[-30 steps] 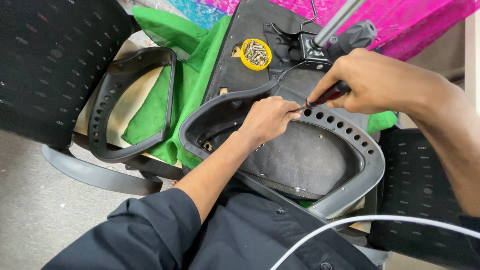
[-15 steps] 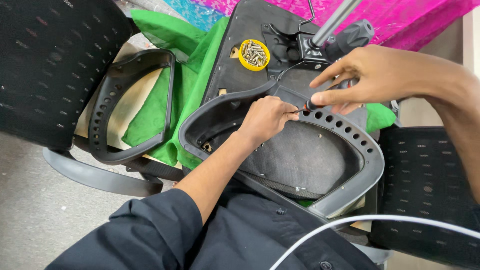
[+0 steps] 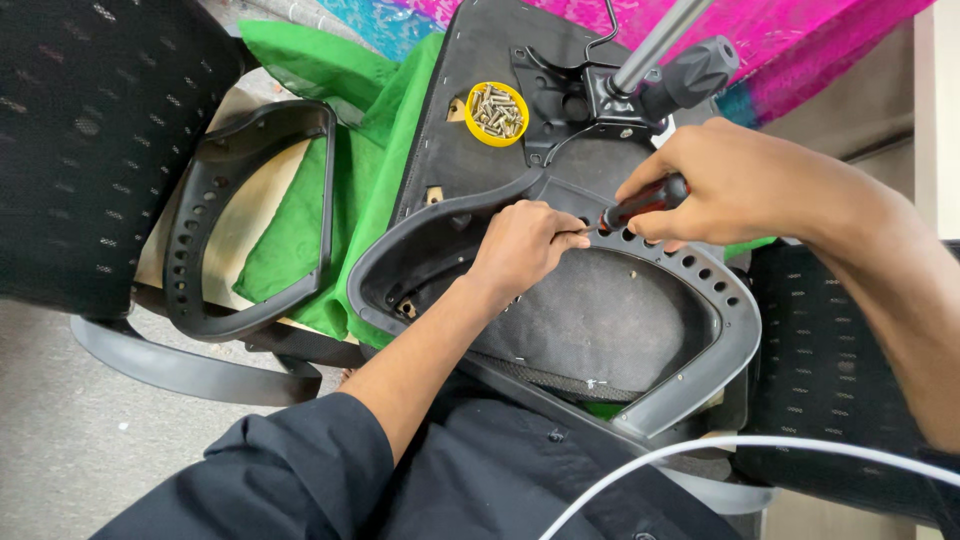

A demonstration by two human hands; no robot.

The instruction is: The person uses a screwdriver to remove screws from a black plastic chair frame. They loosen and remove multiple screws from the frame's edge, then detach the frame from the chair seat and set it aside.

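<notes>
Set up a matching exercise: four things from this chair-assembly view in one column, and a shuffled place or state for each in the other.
Things:
1. screwdriver
2. yellow dish of screws
3. loose armrest
4. left hand

Places or states:
A. lying on the green cloth at the left, untouched
B. gripped in the right hand
C. resting on the black seat base, beyond both hands
D. pinching at the screwdriver's tip on the armrest frame

Pairs: 1-B, 2-C, 3-A, 4-D
</notes>
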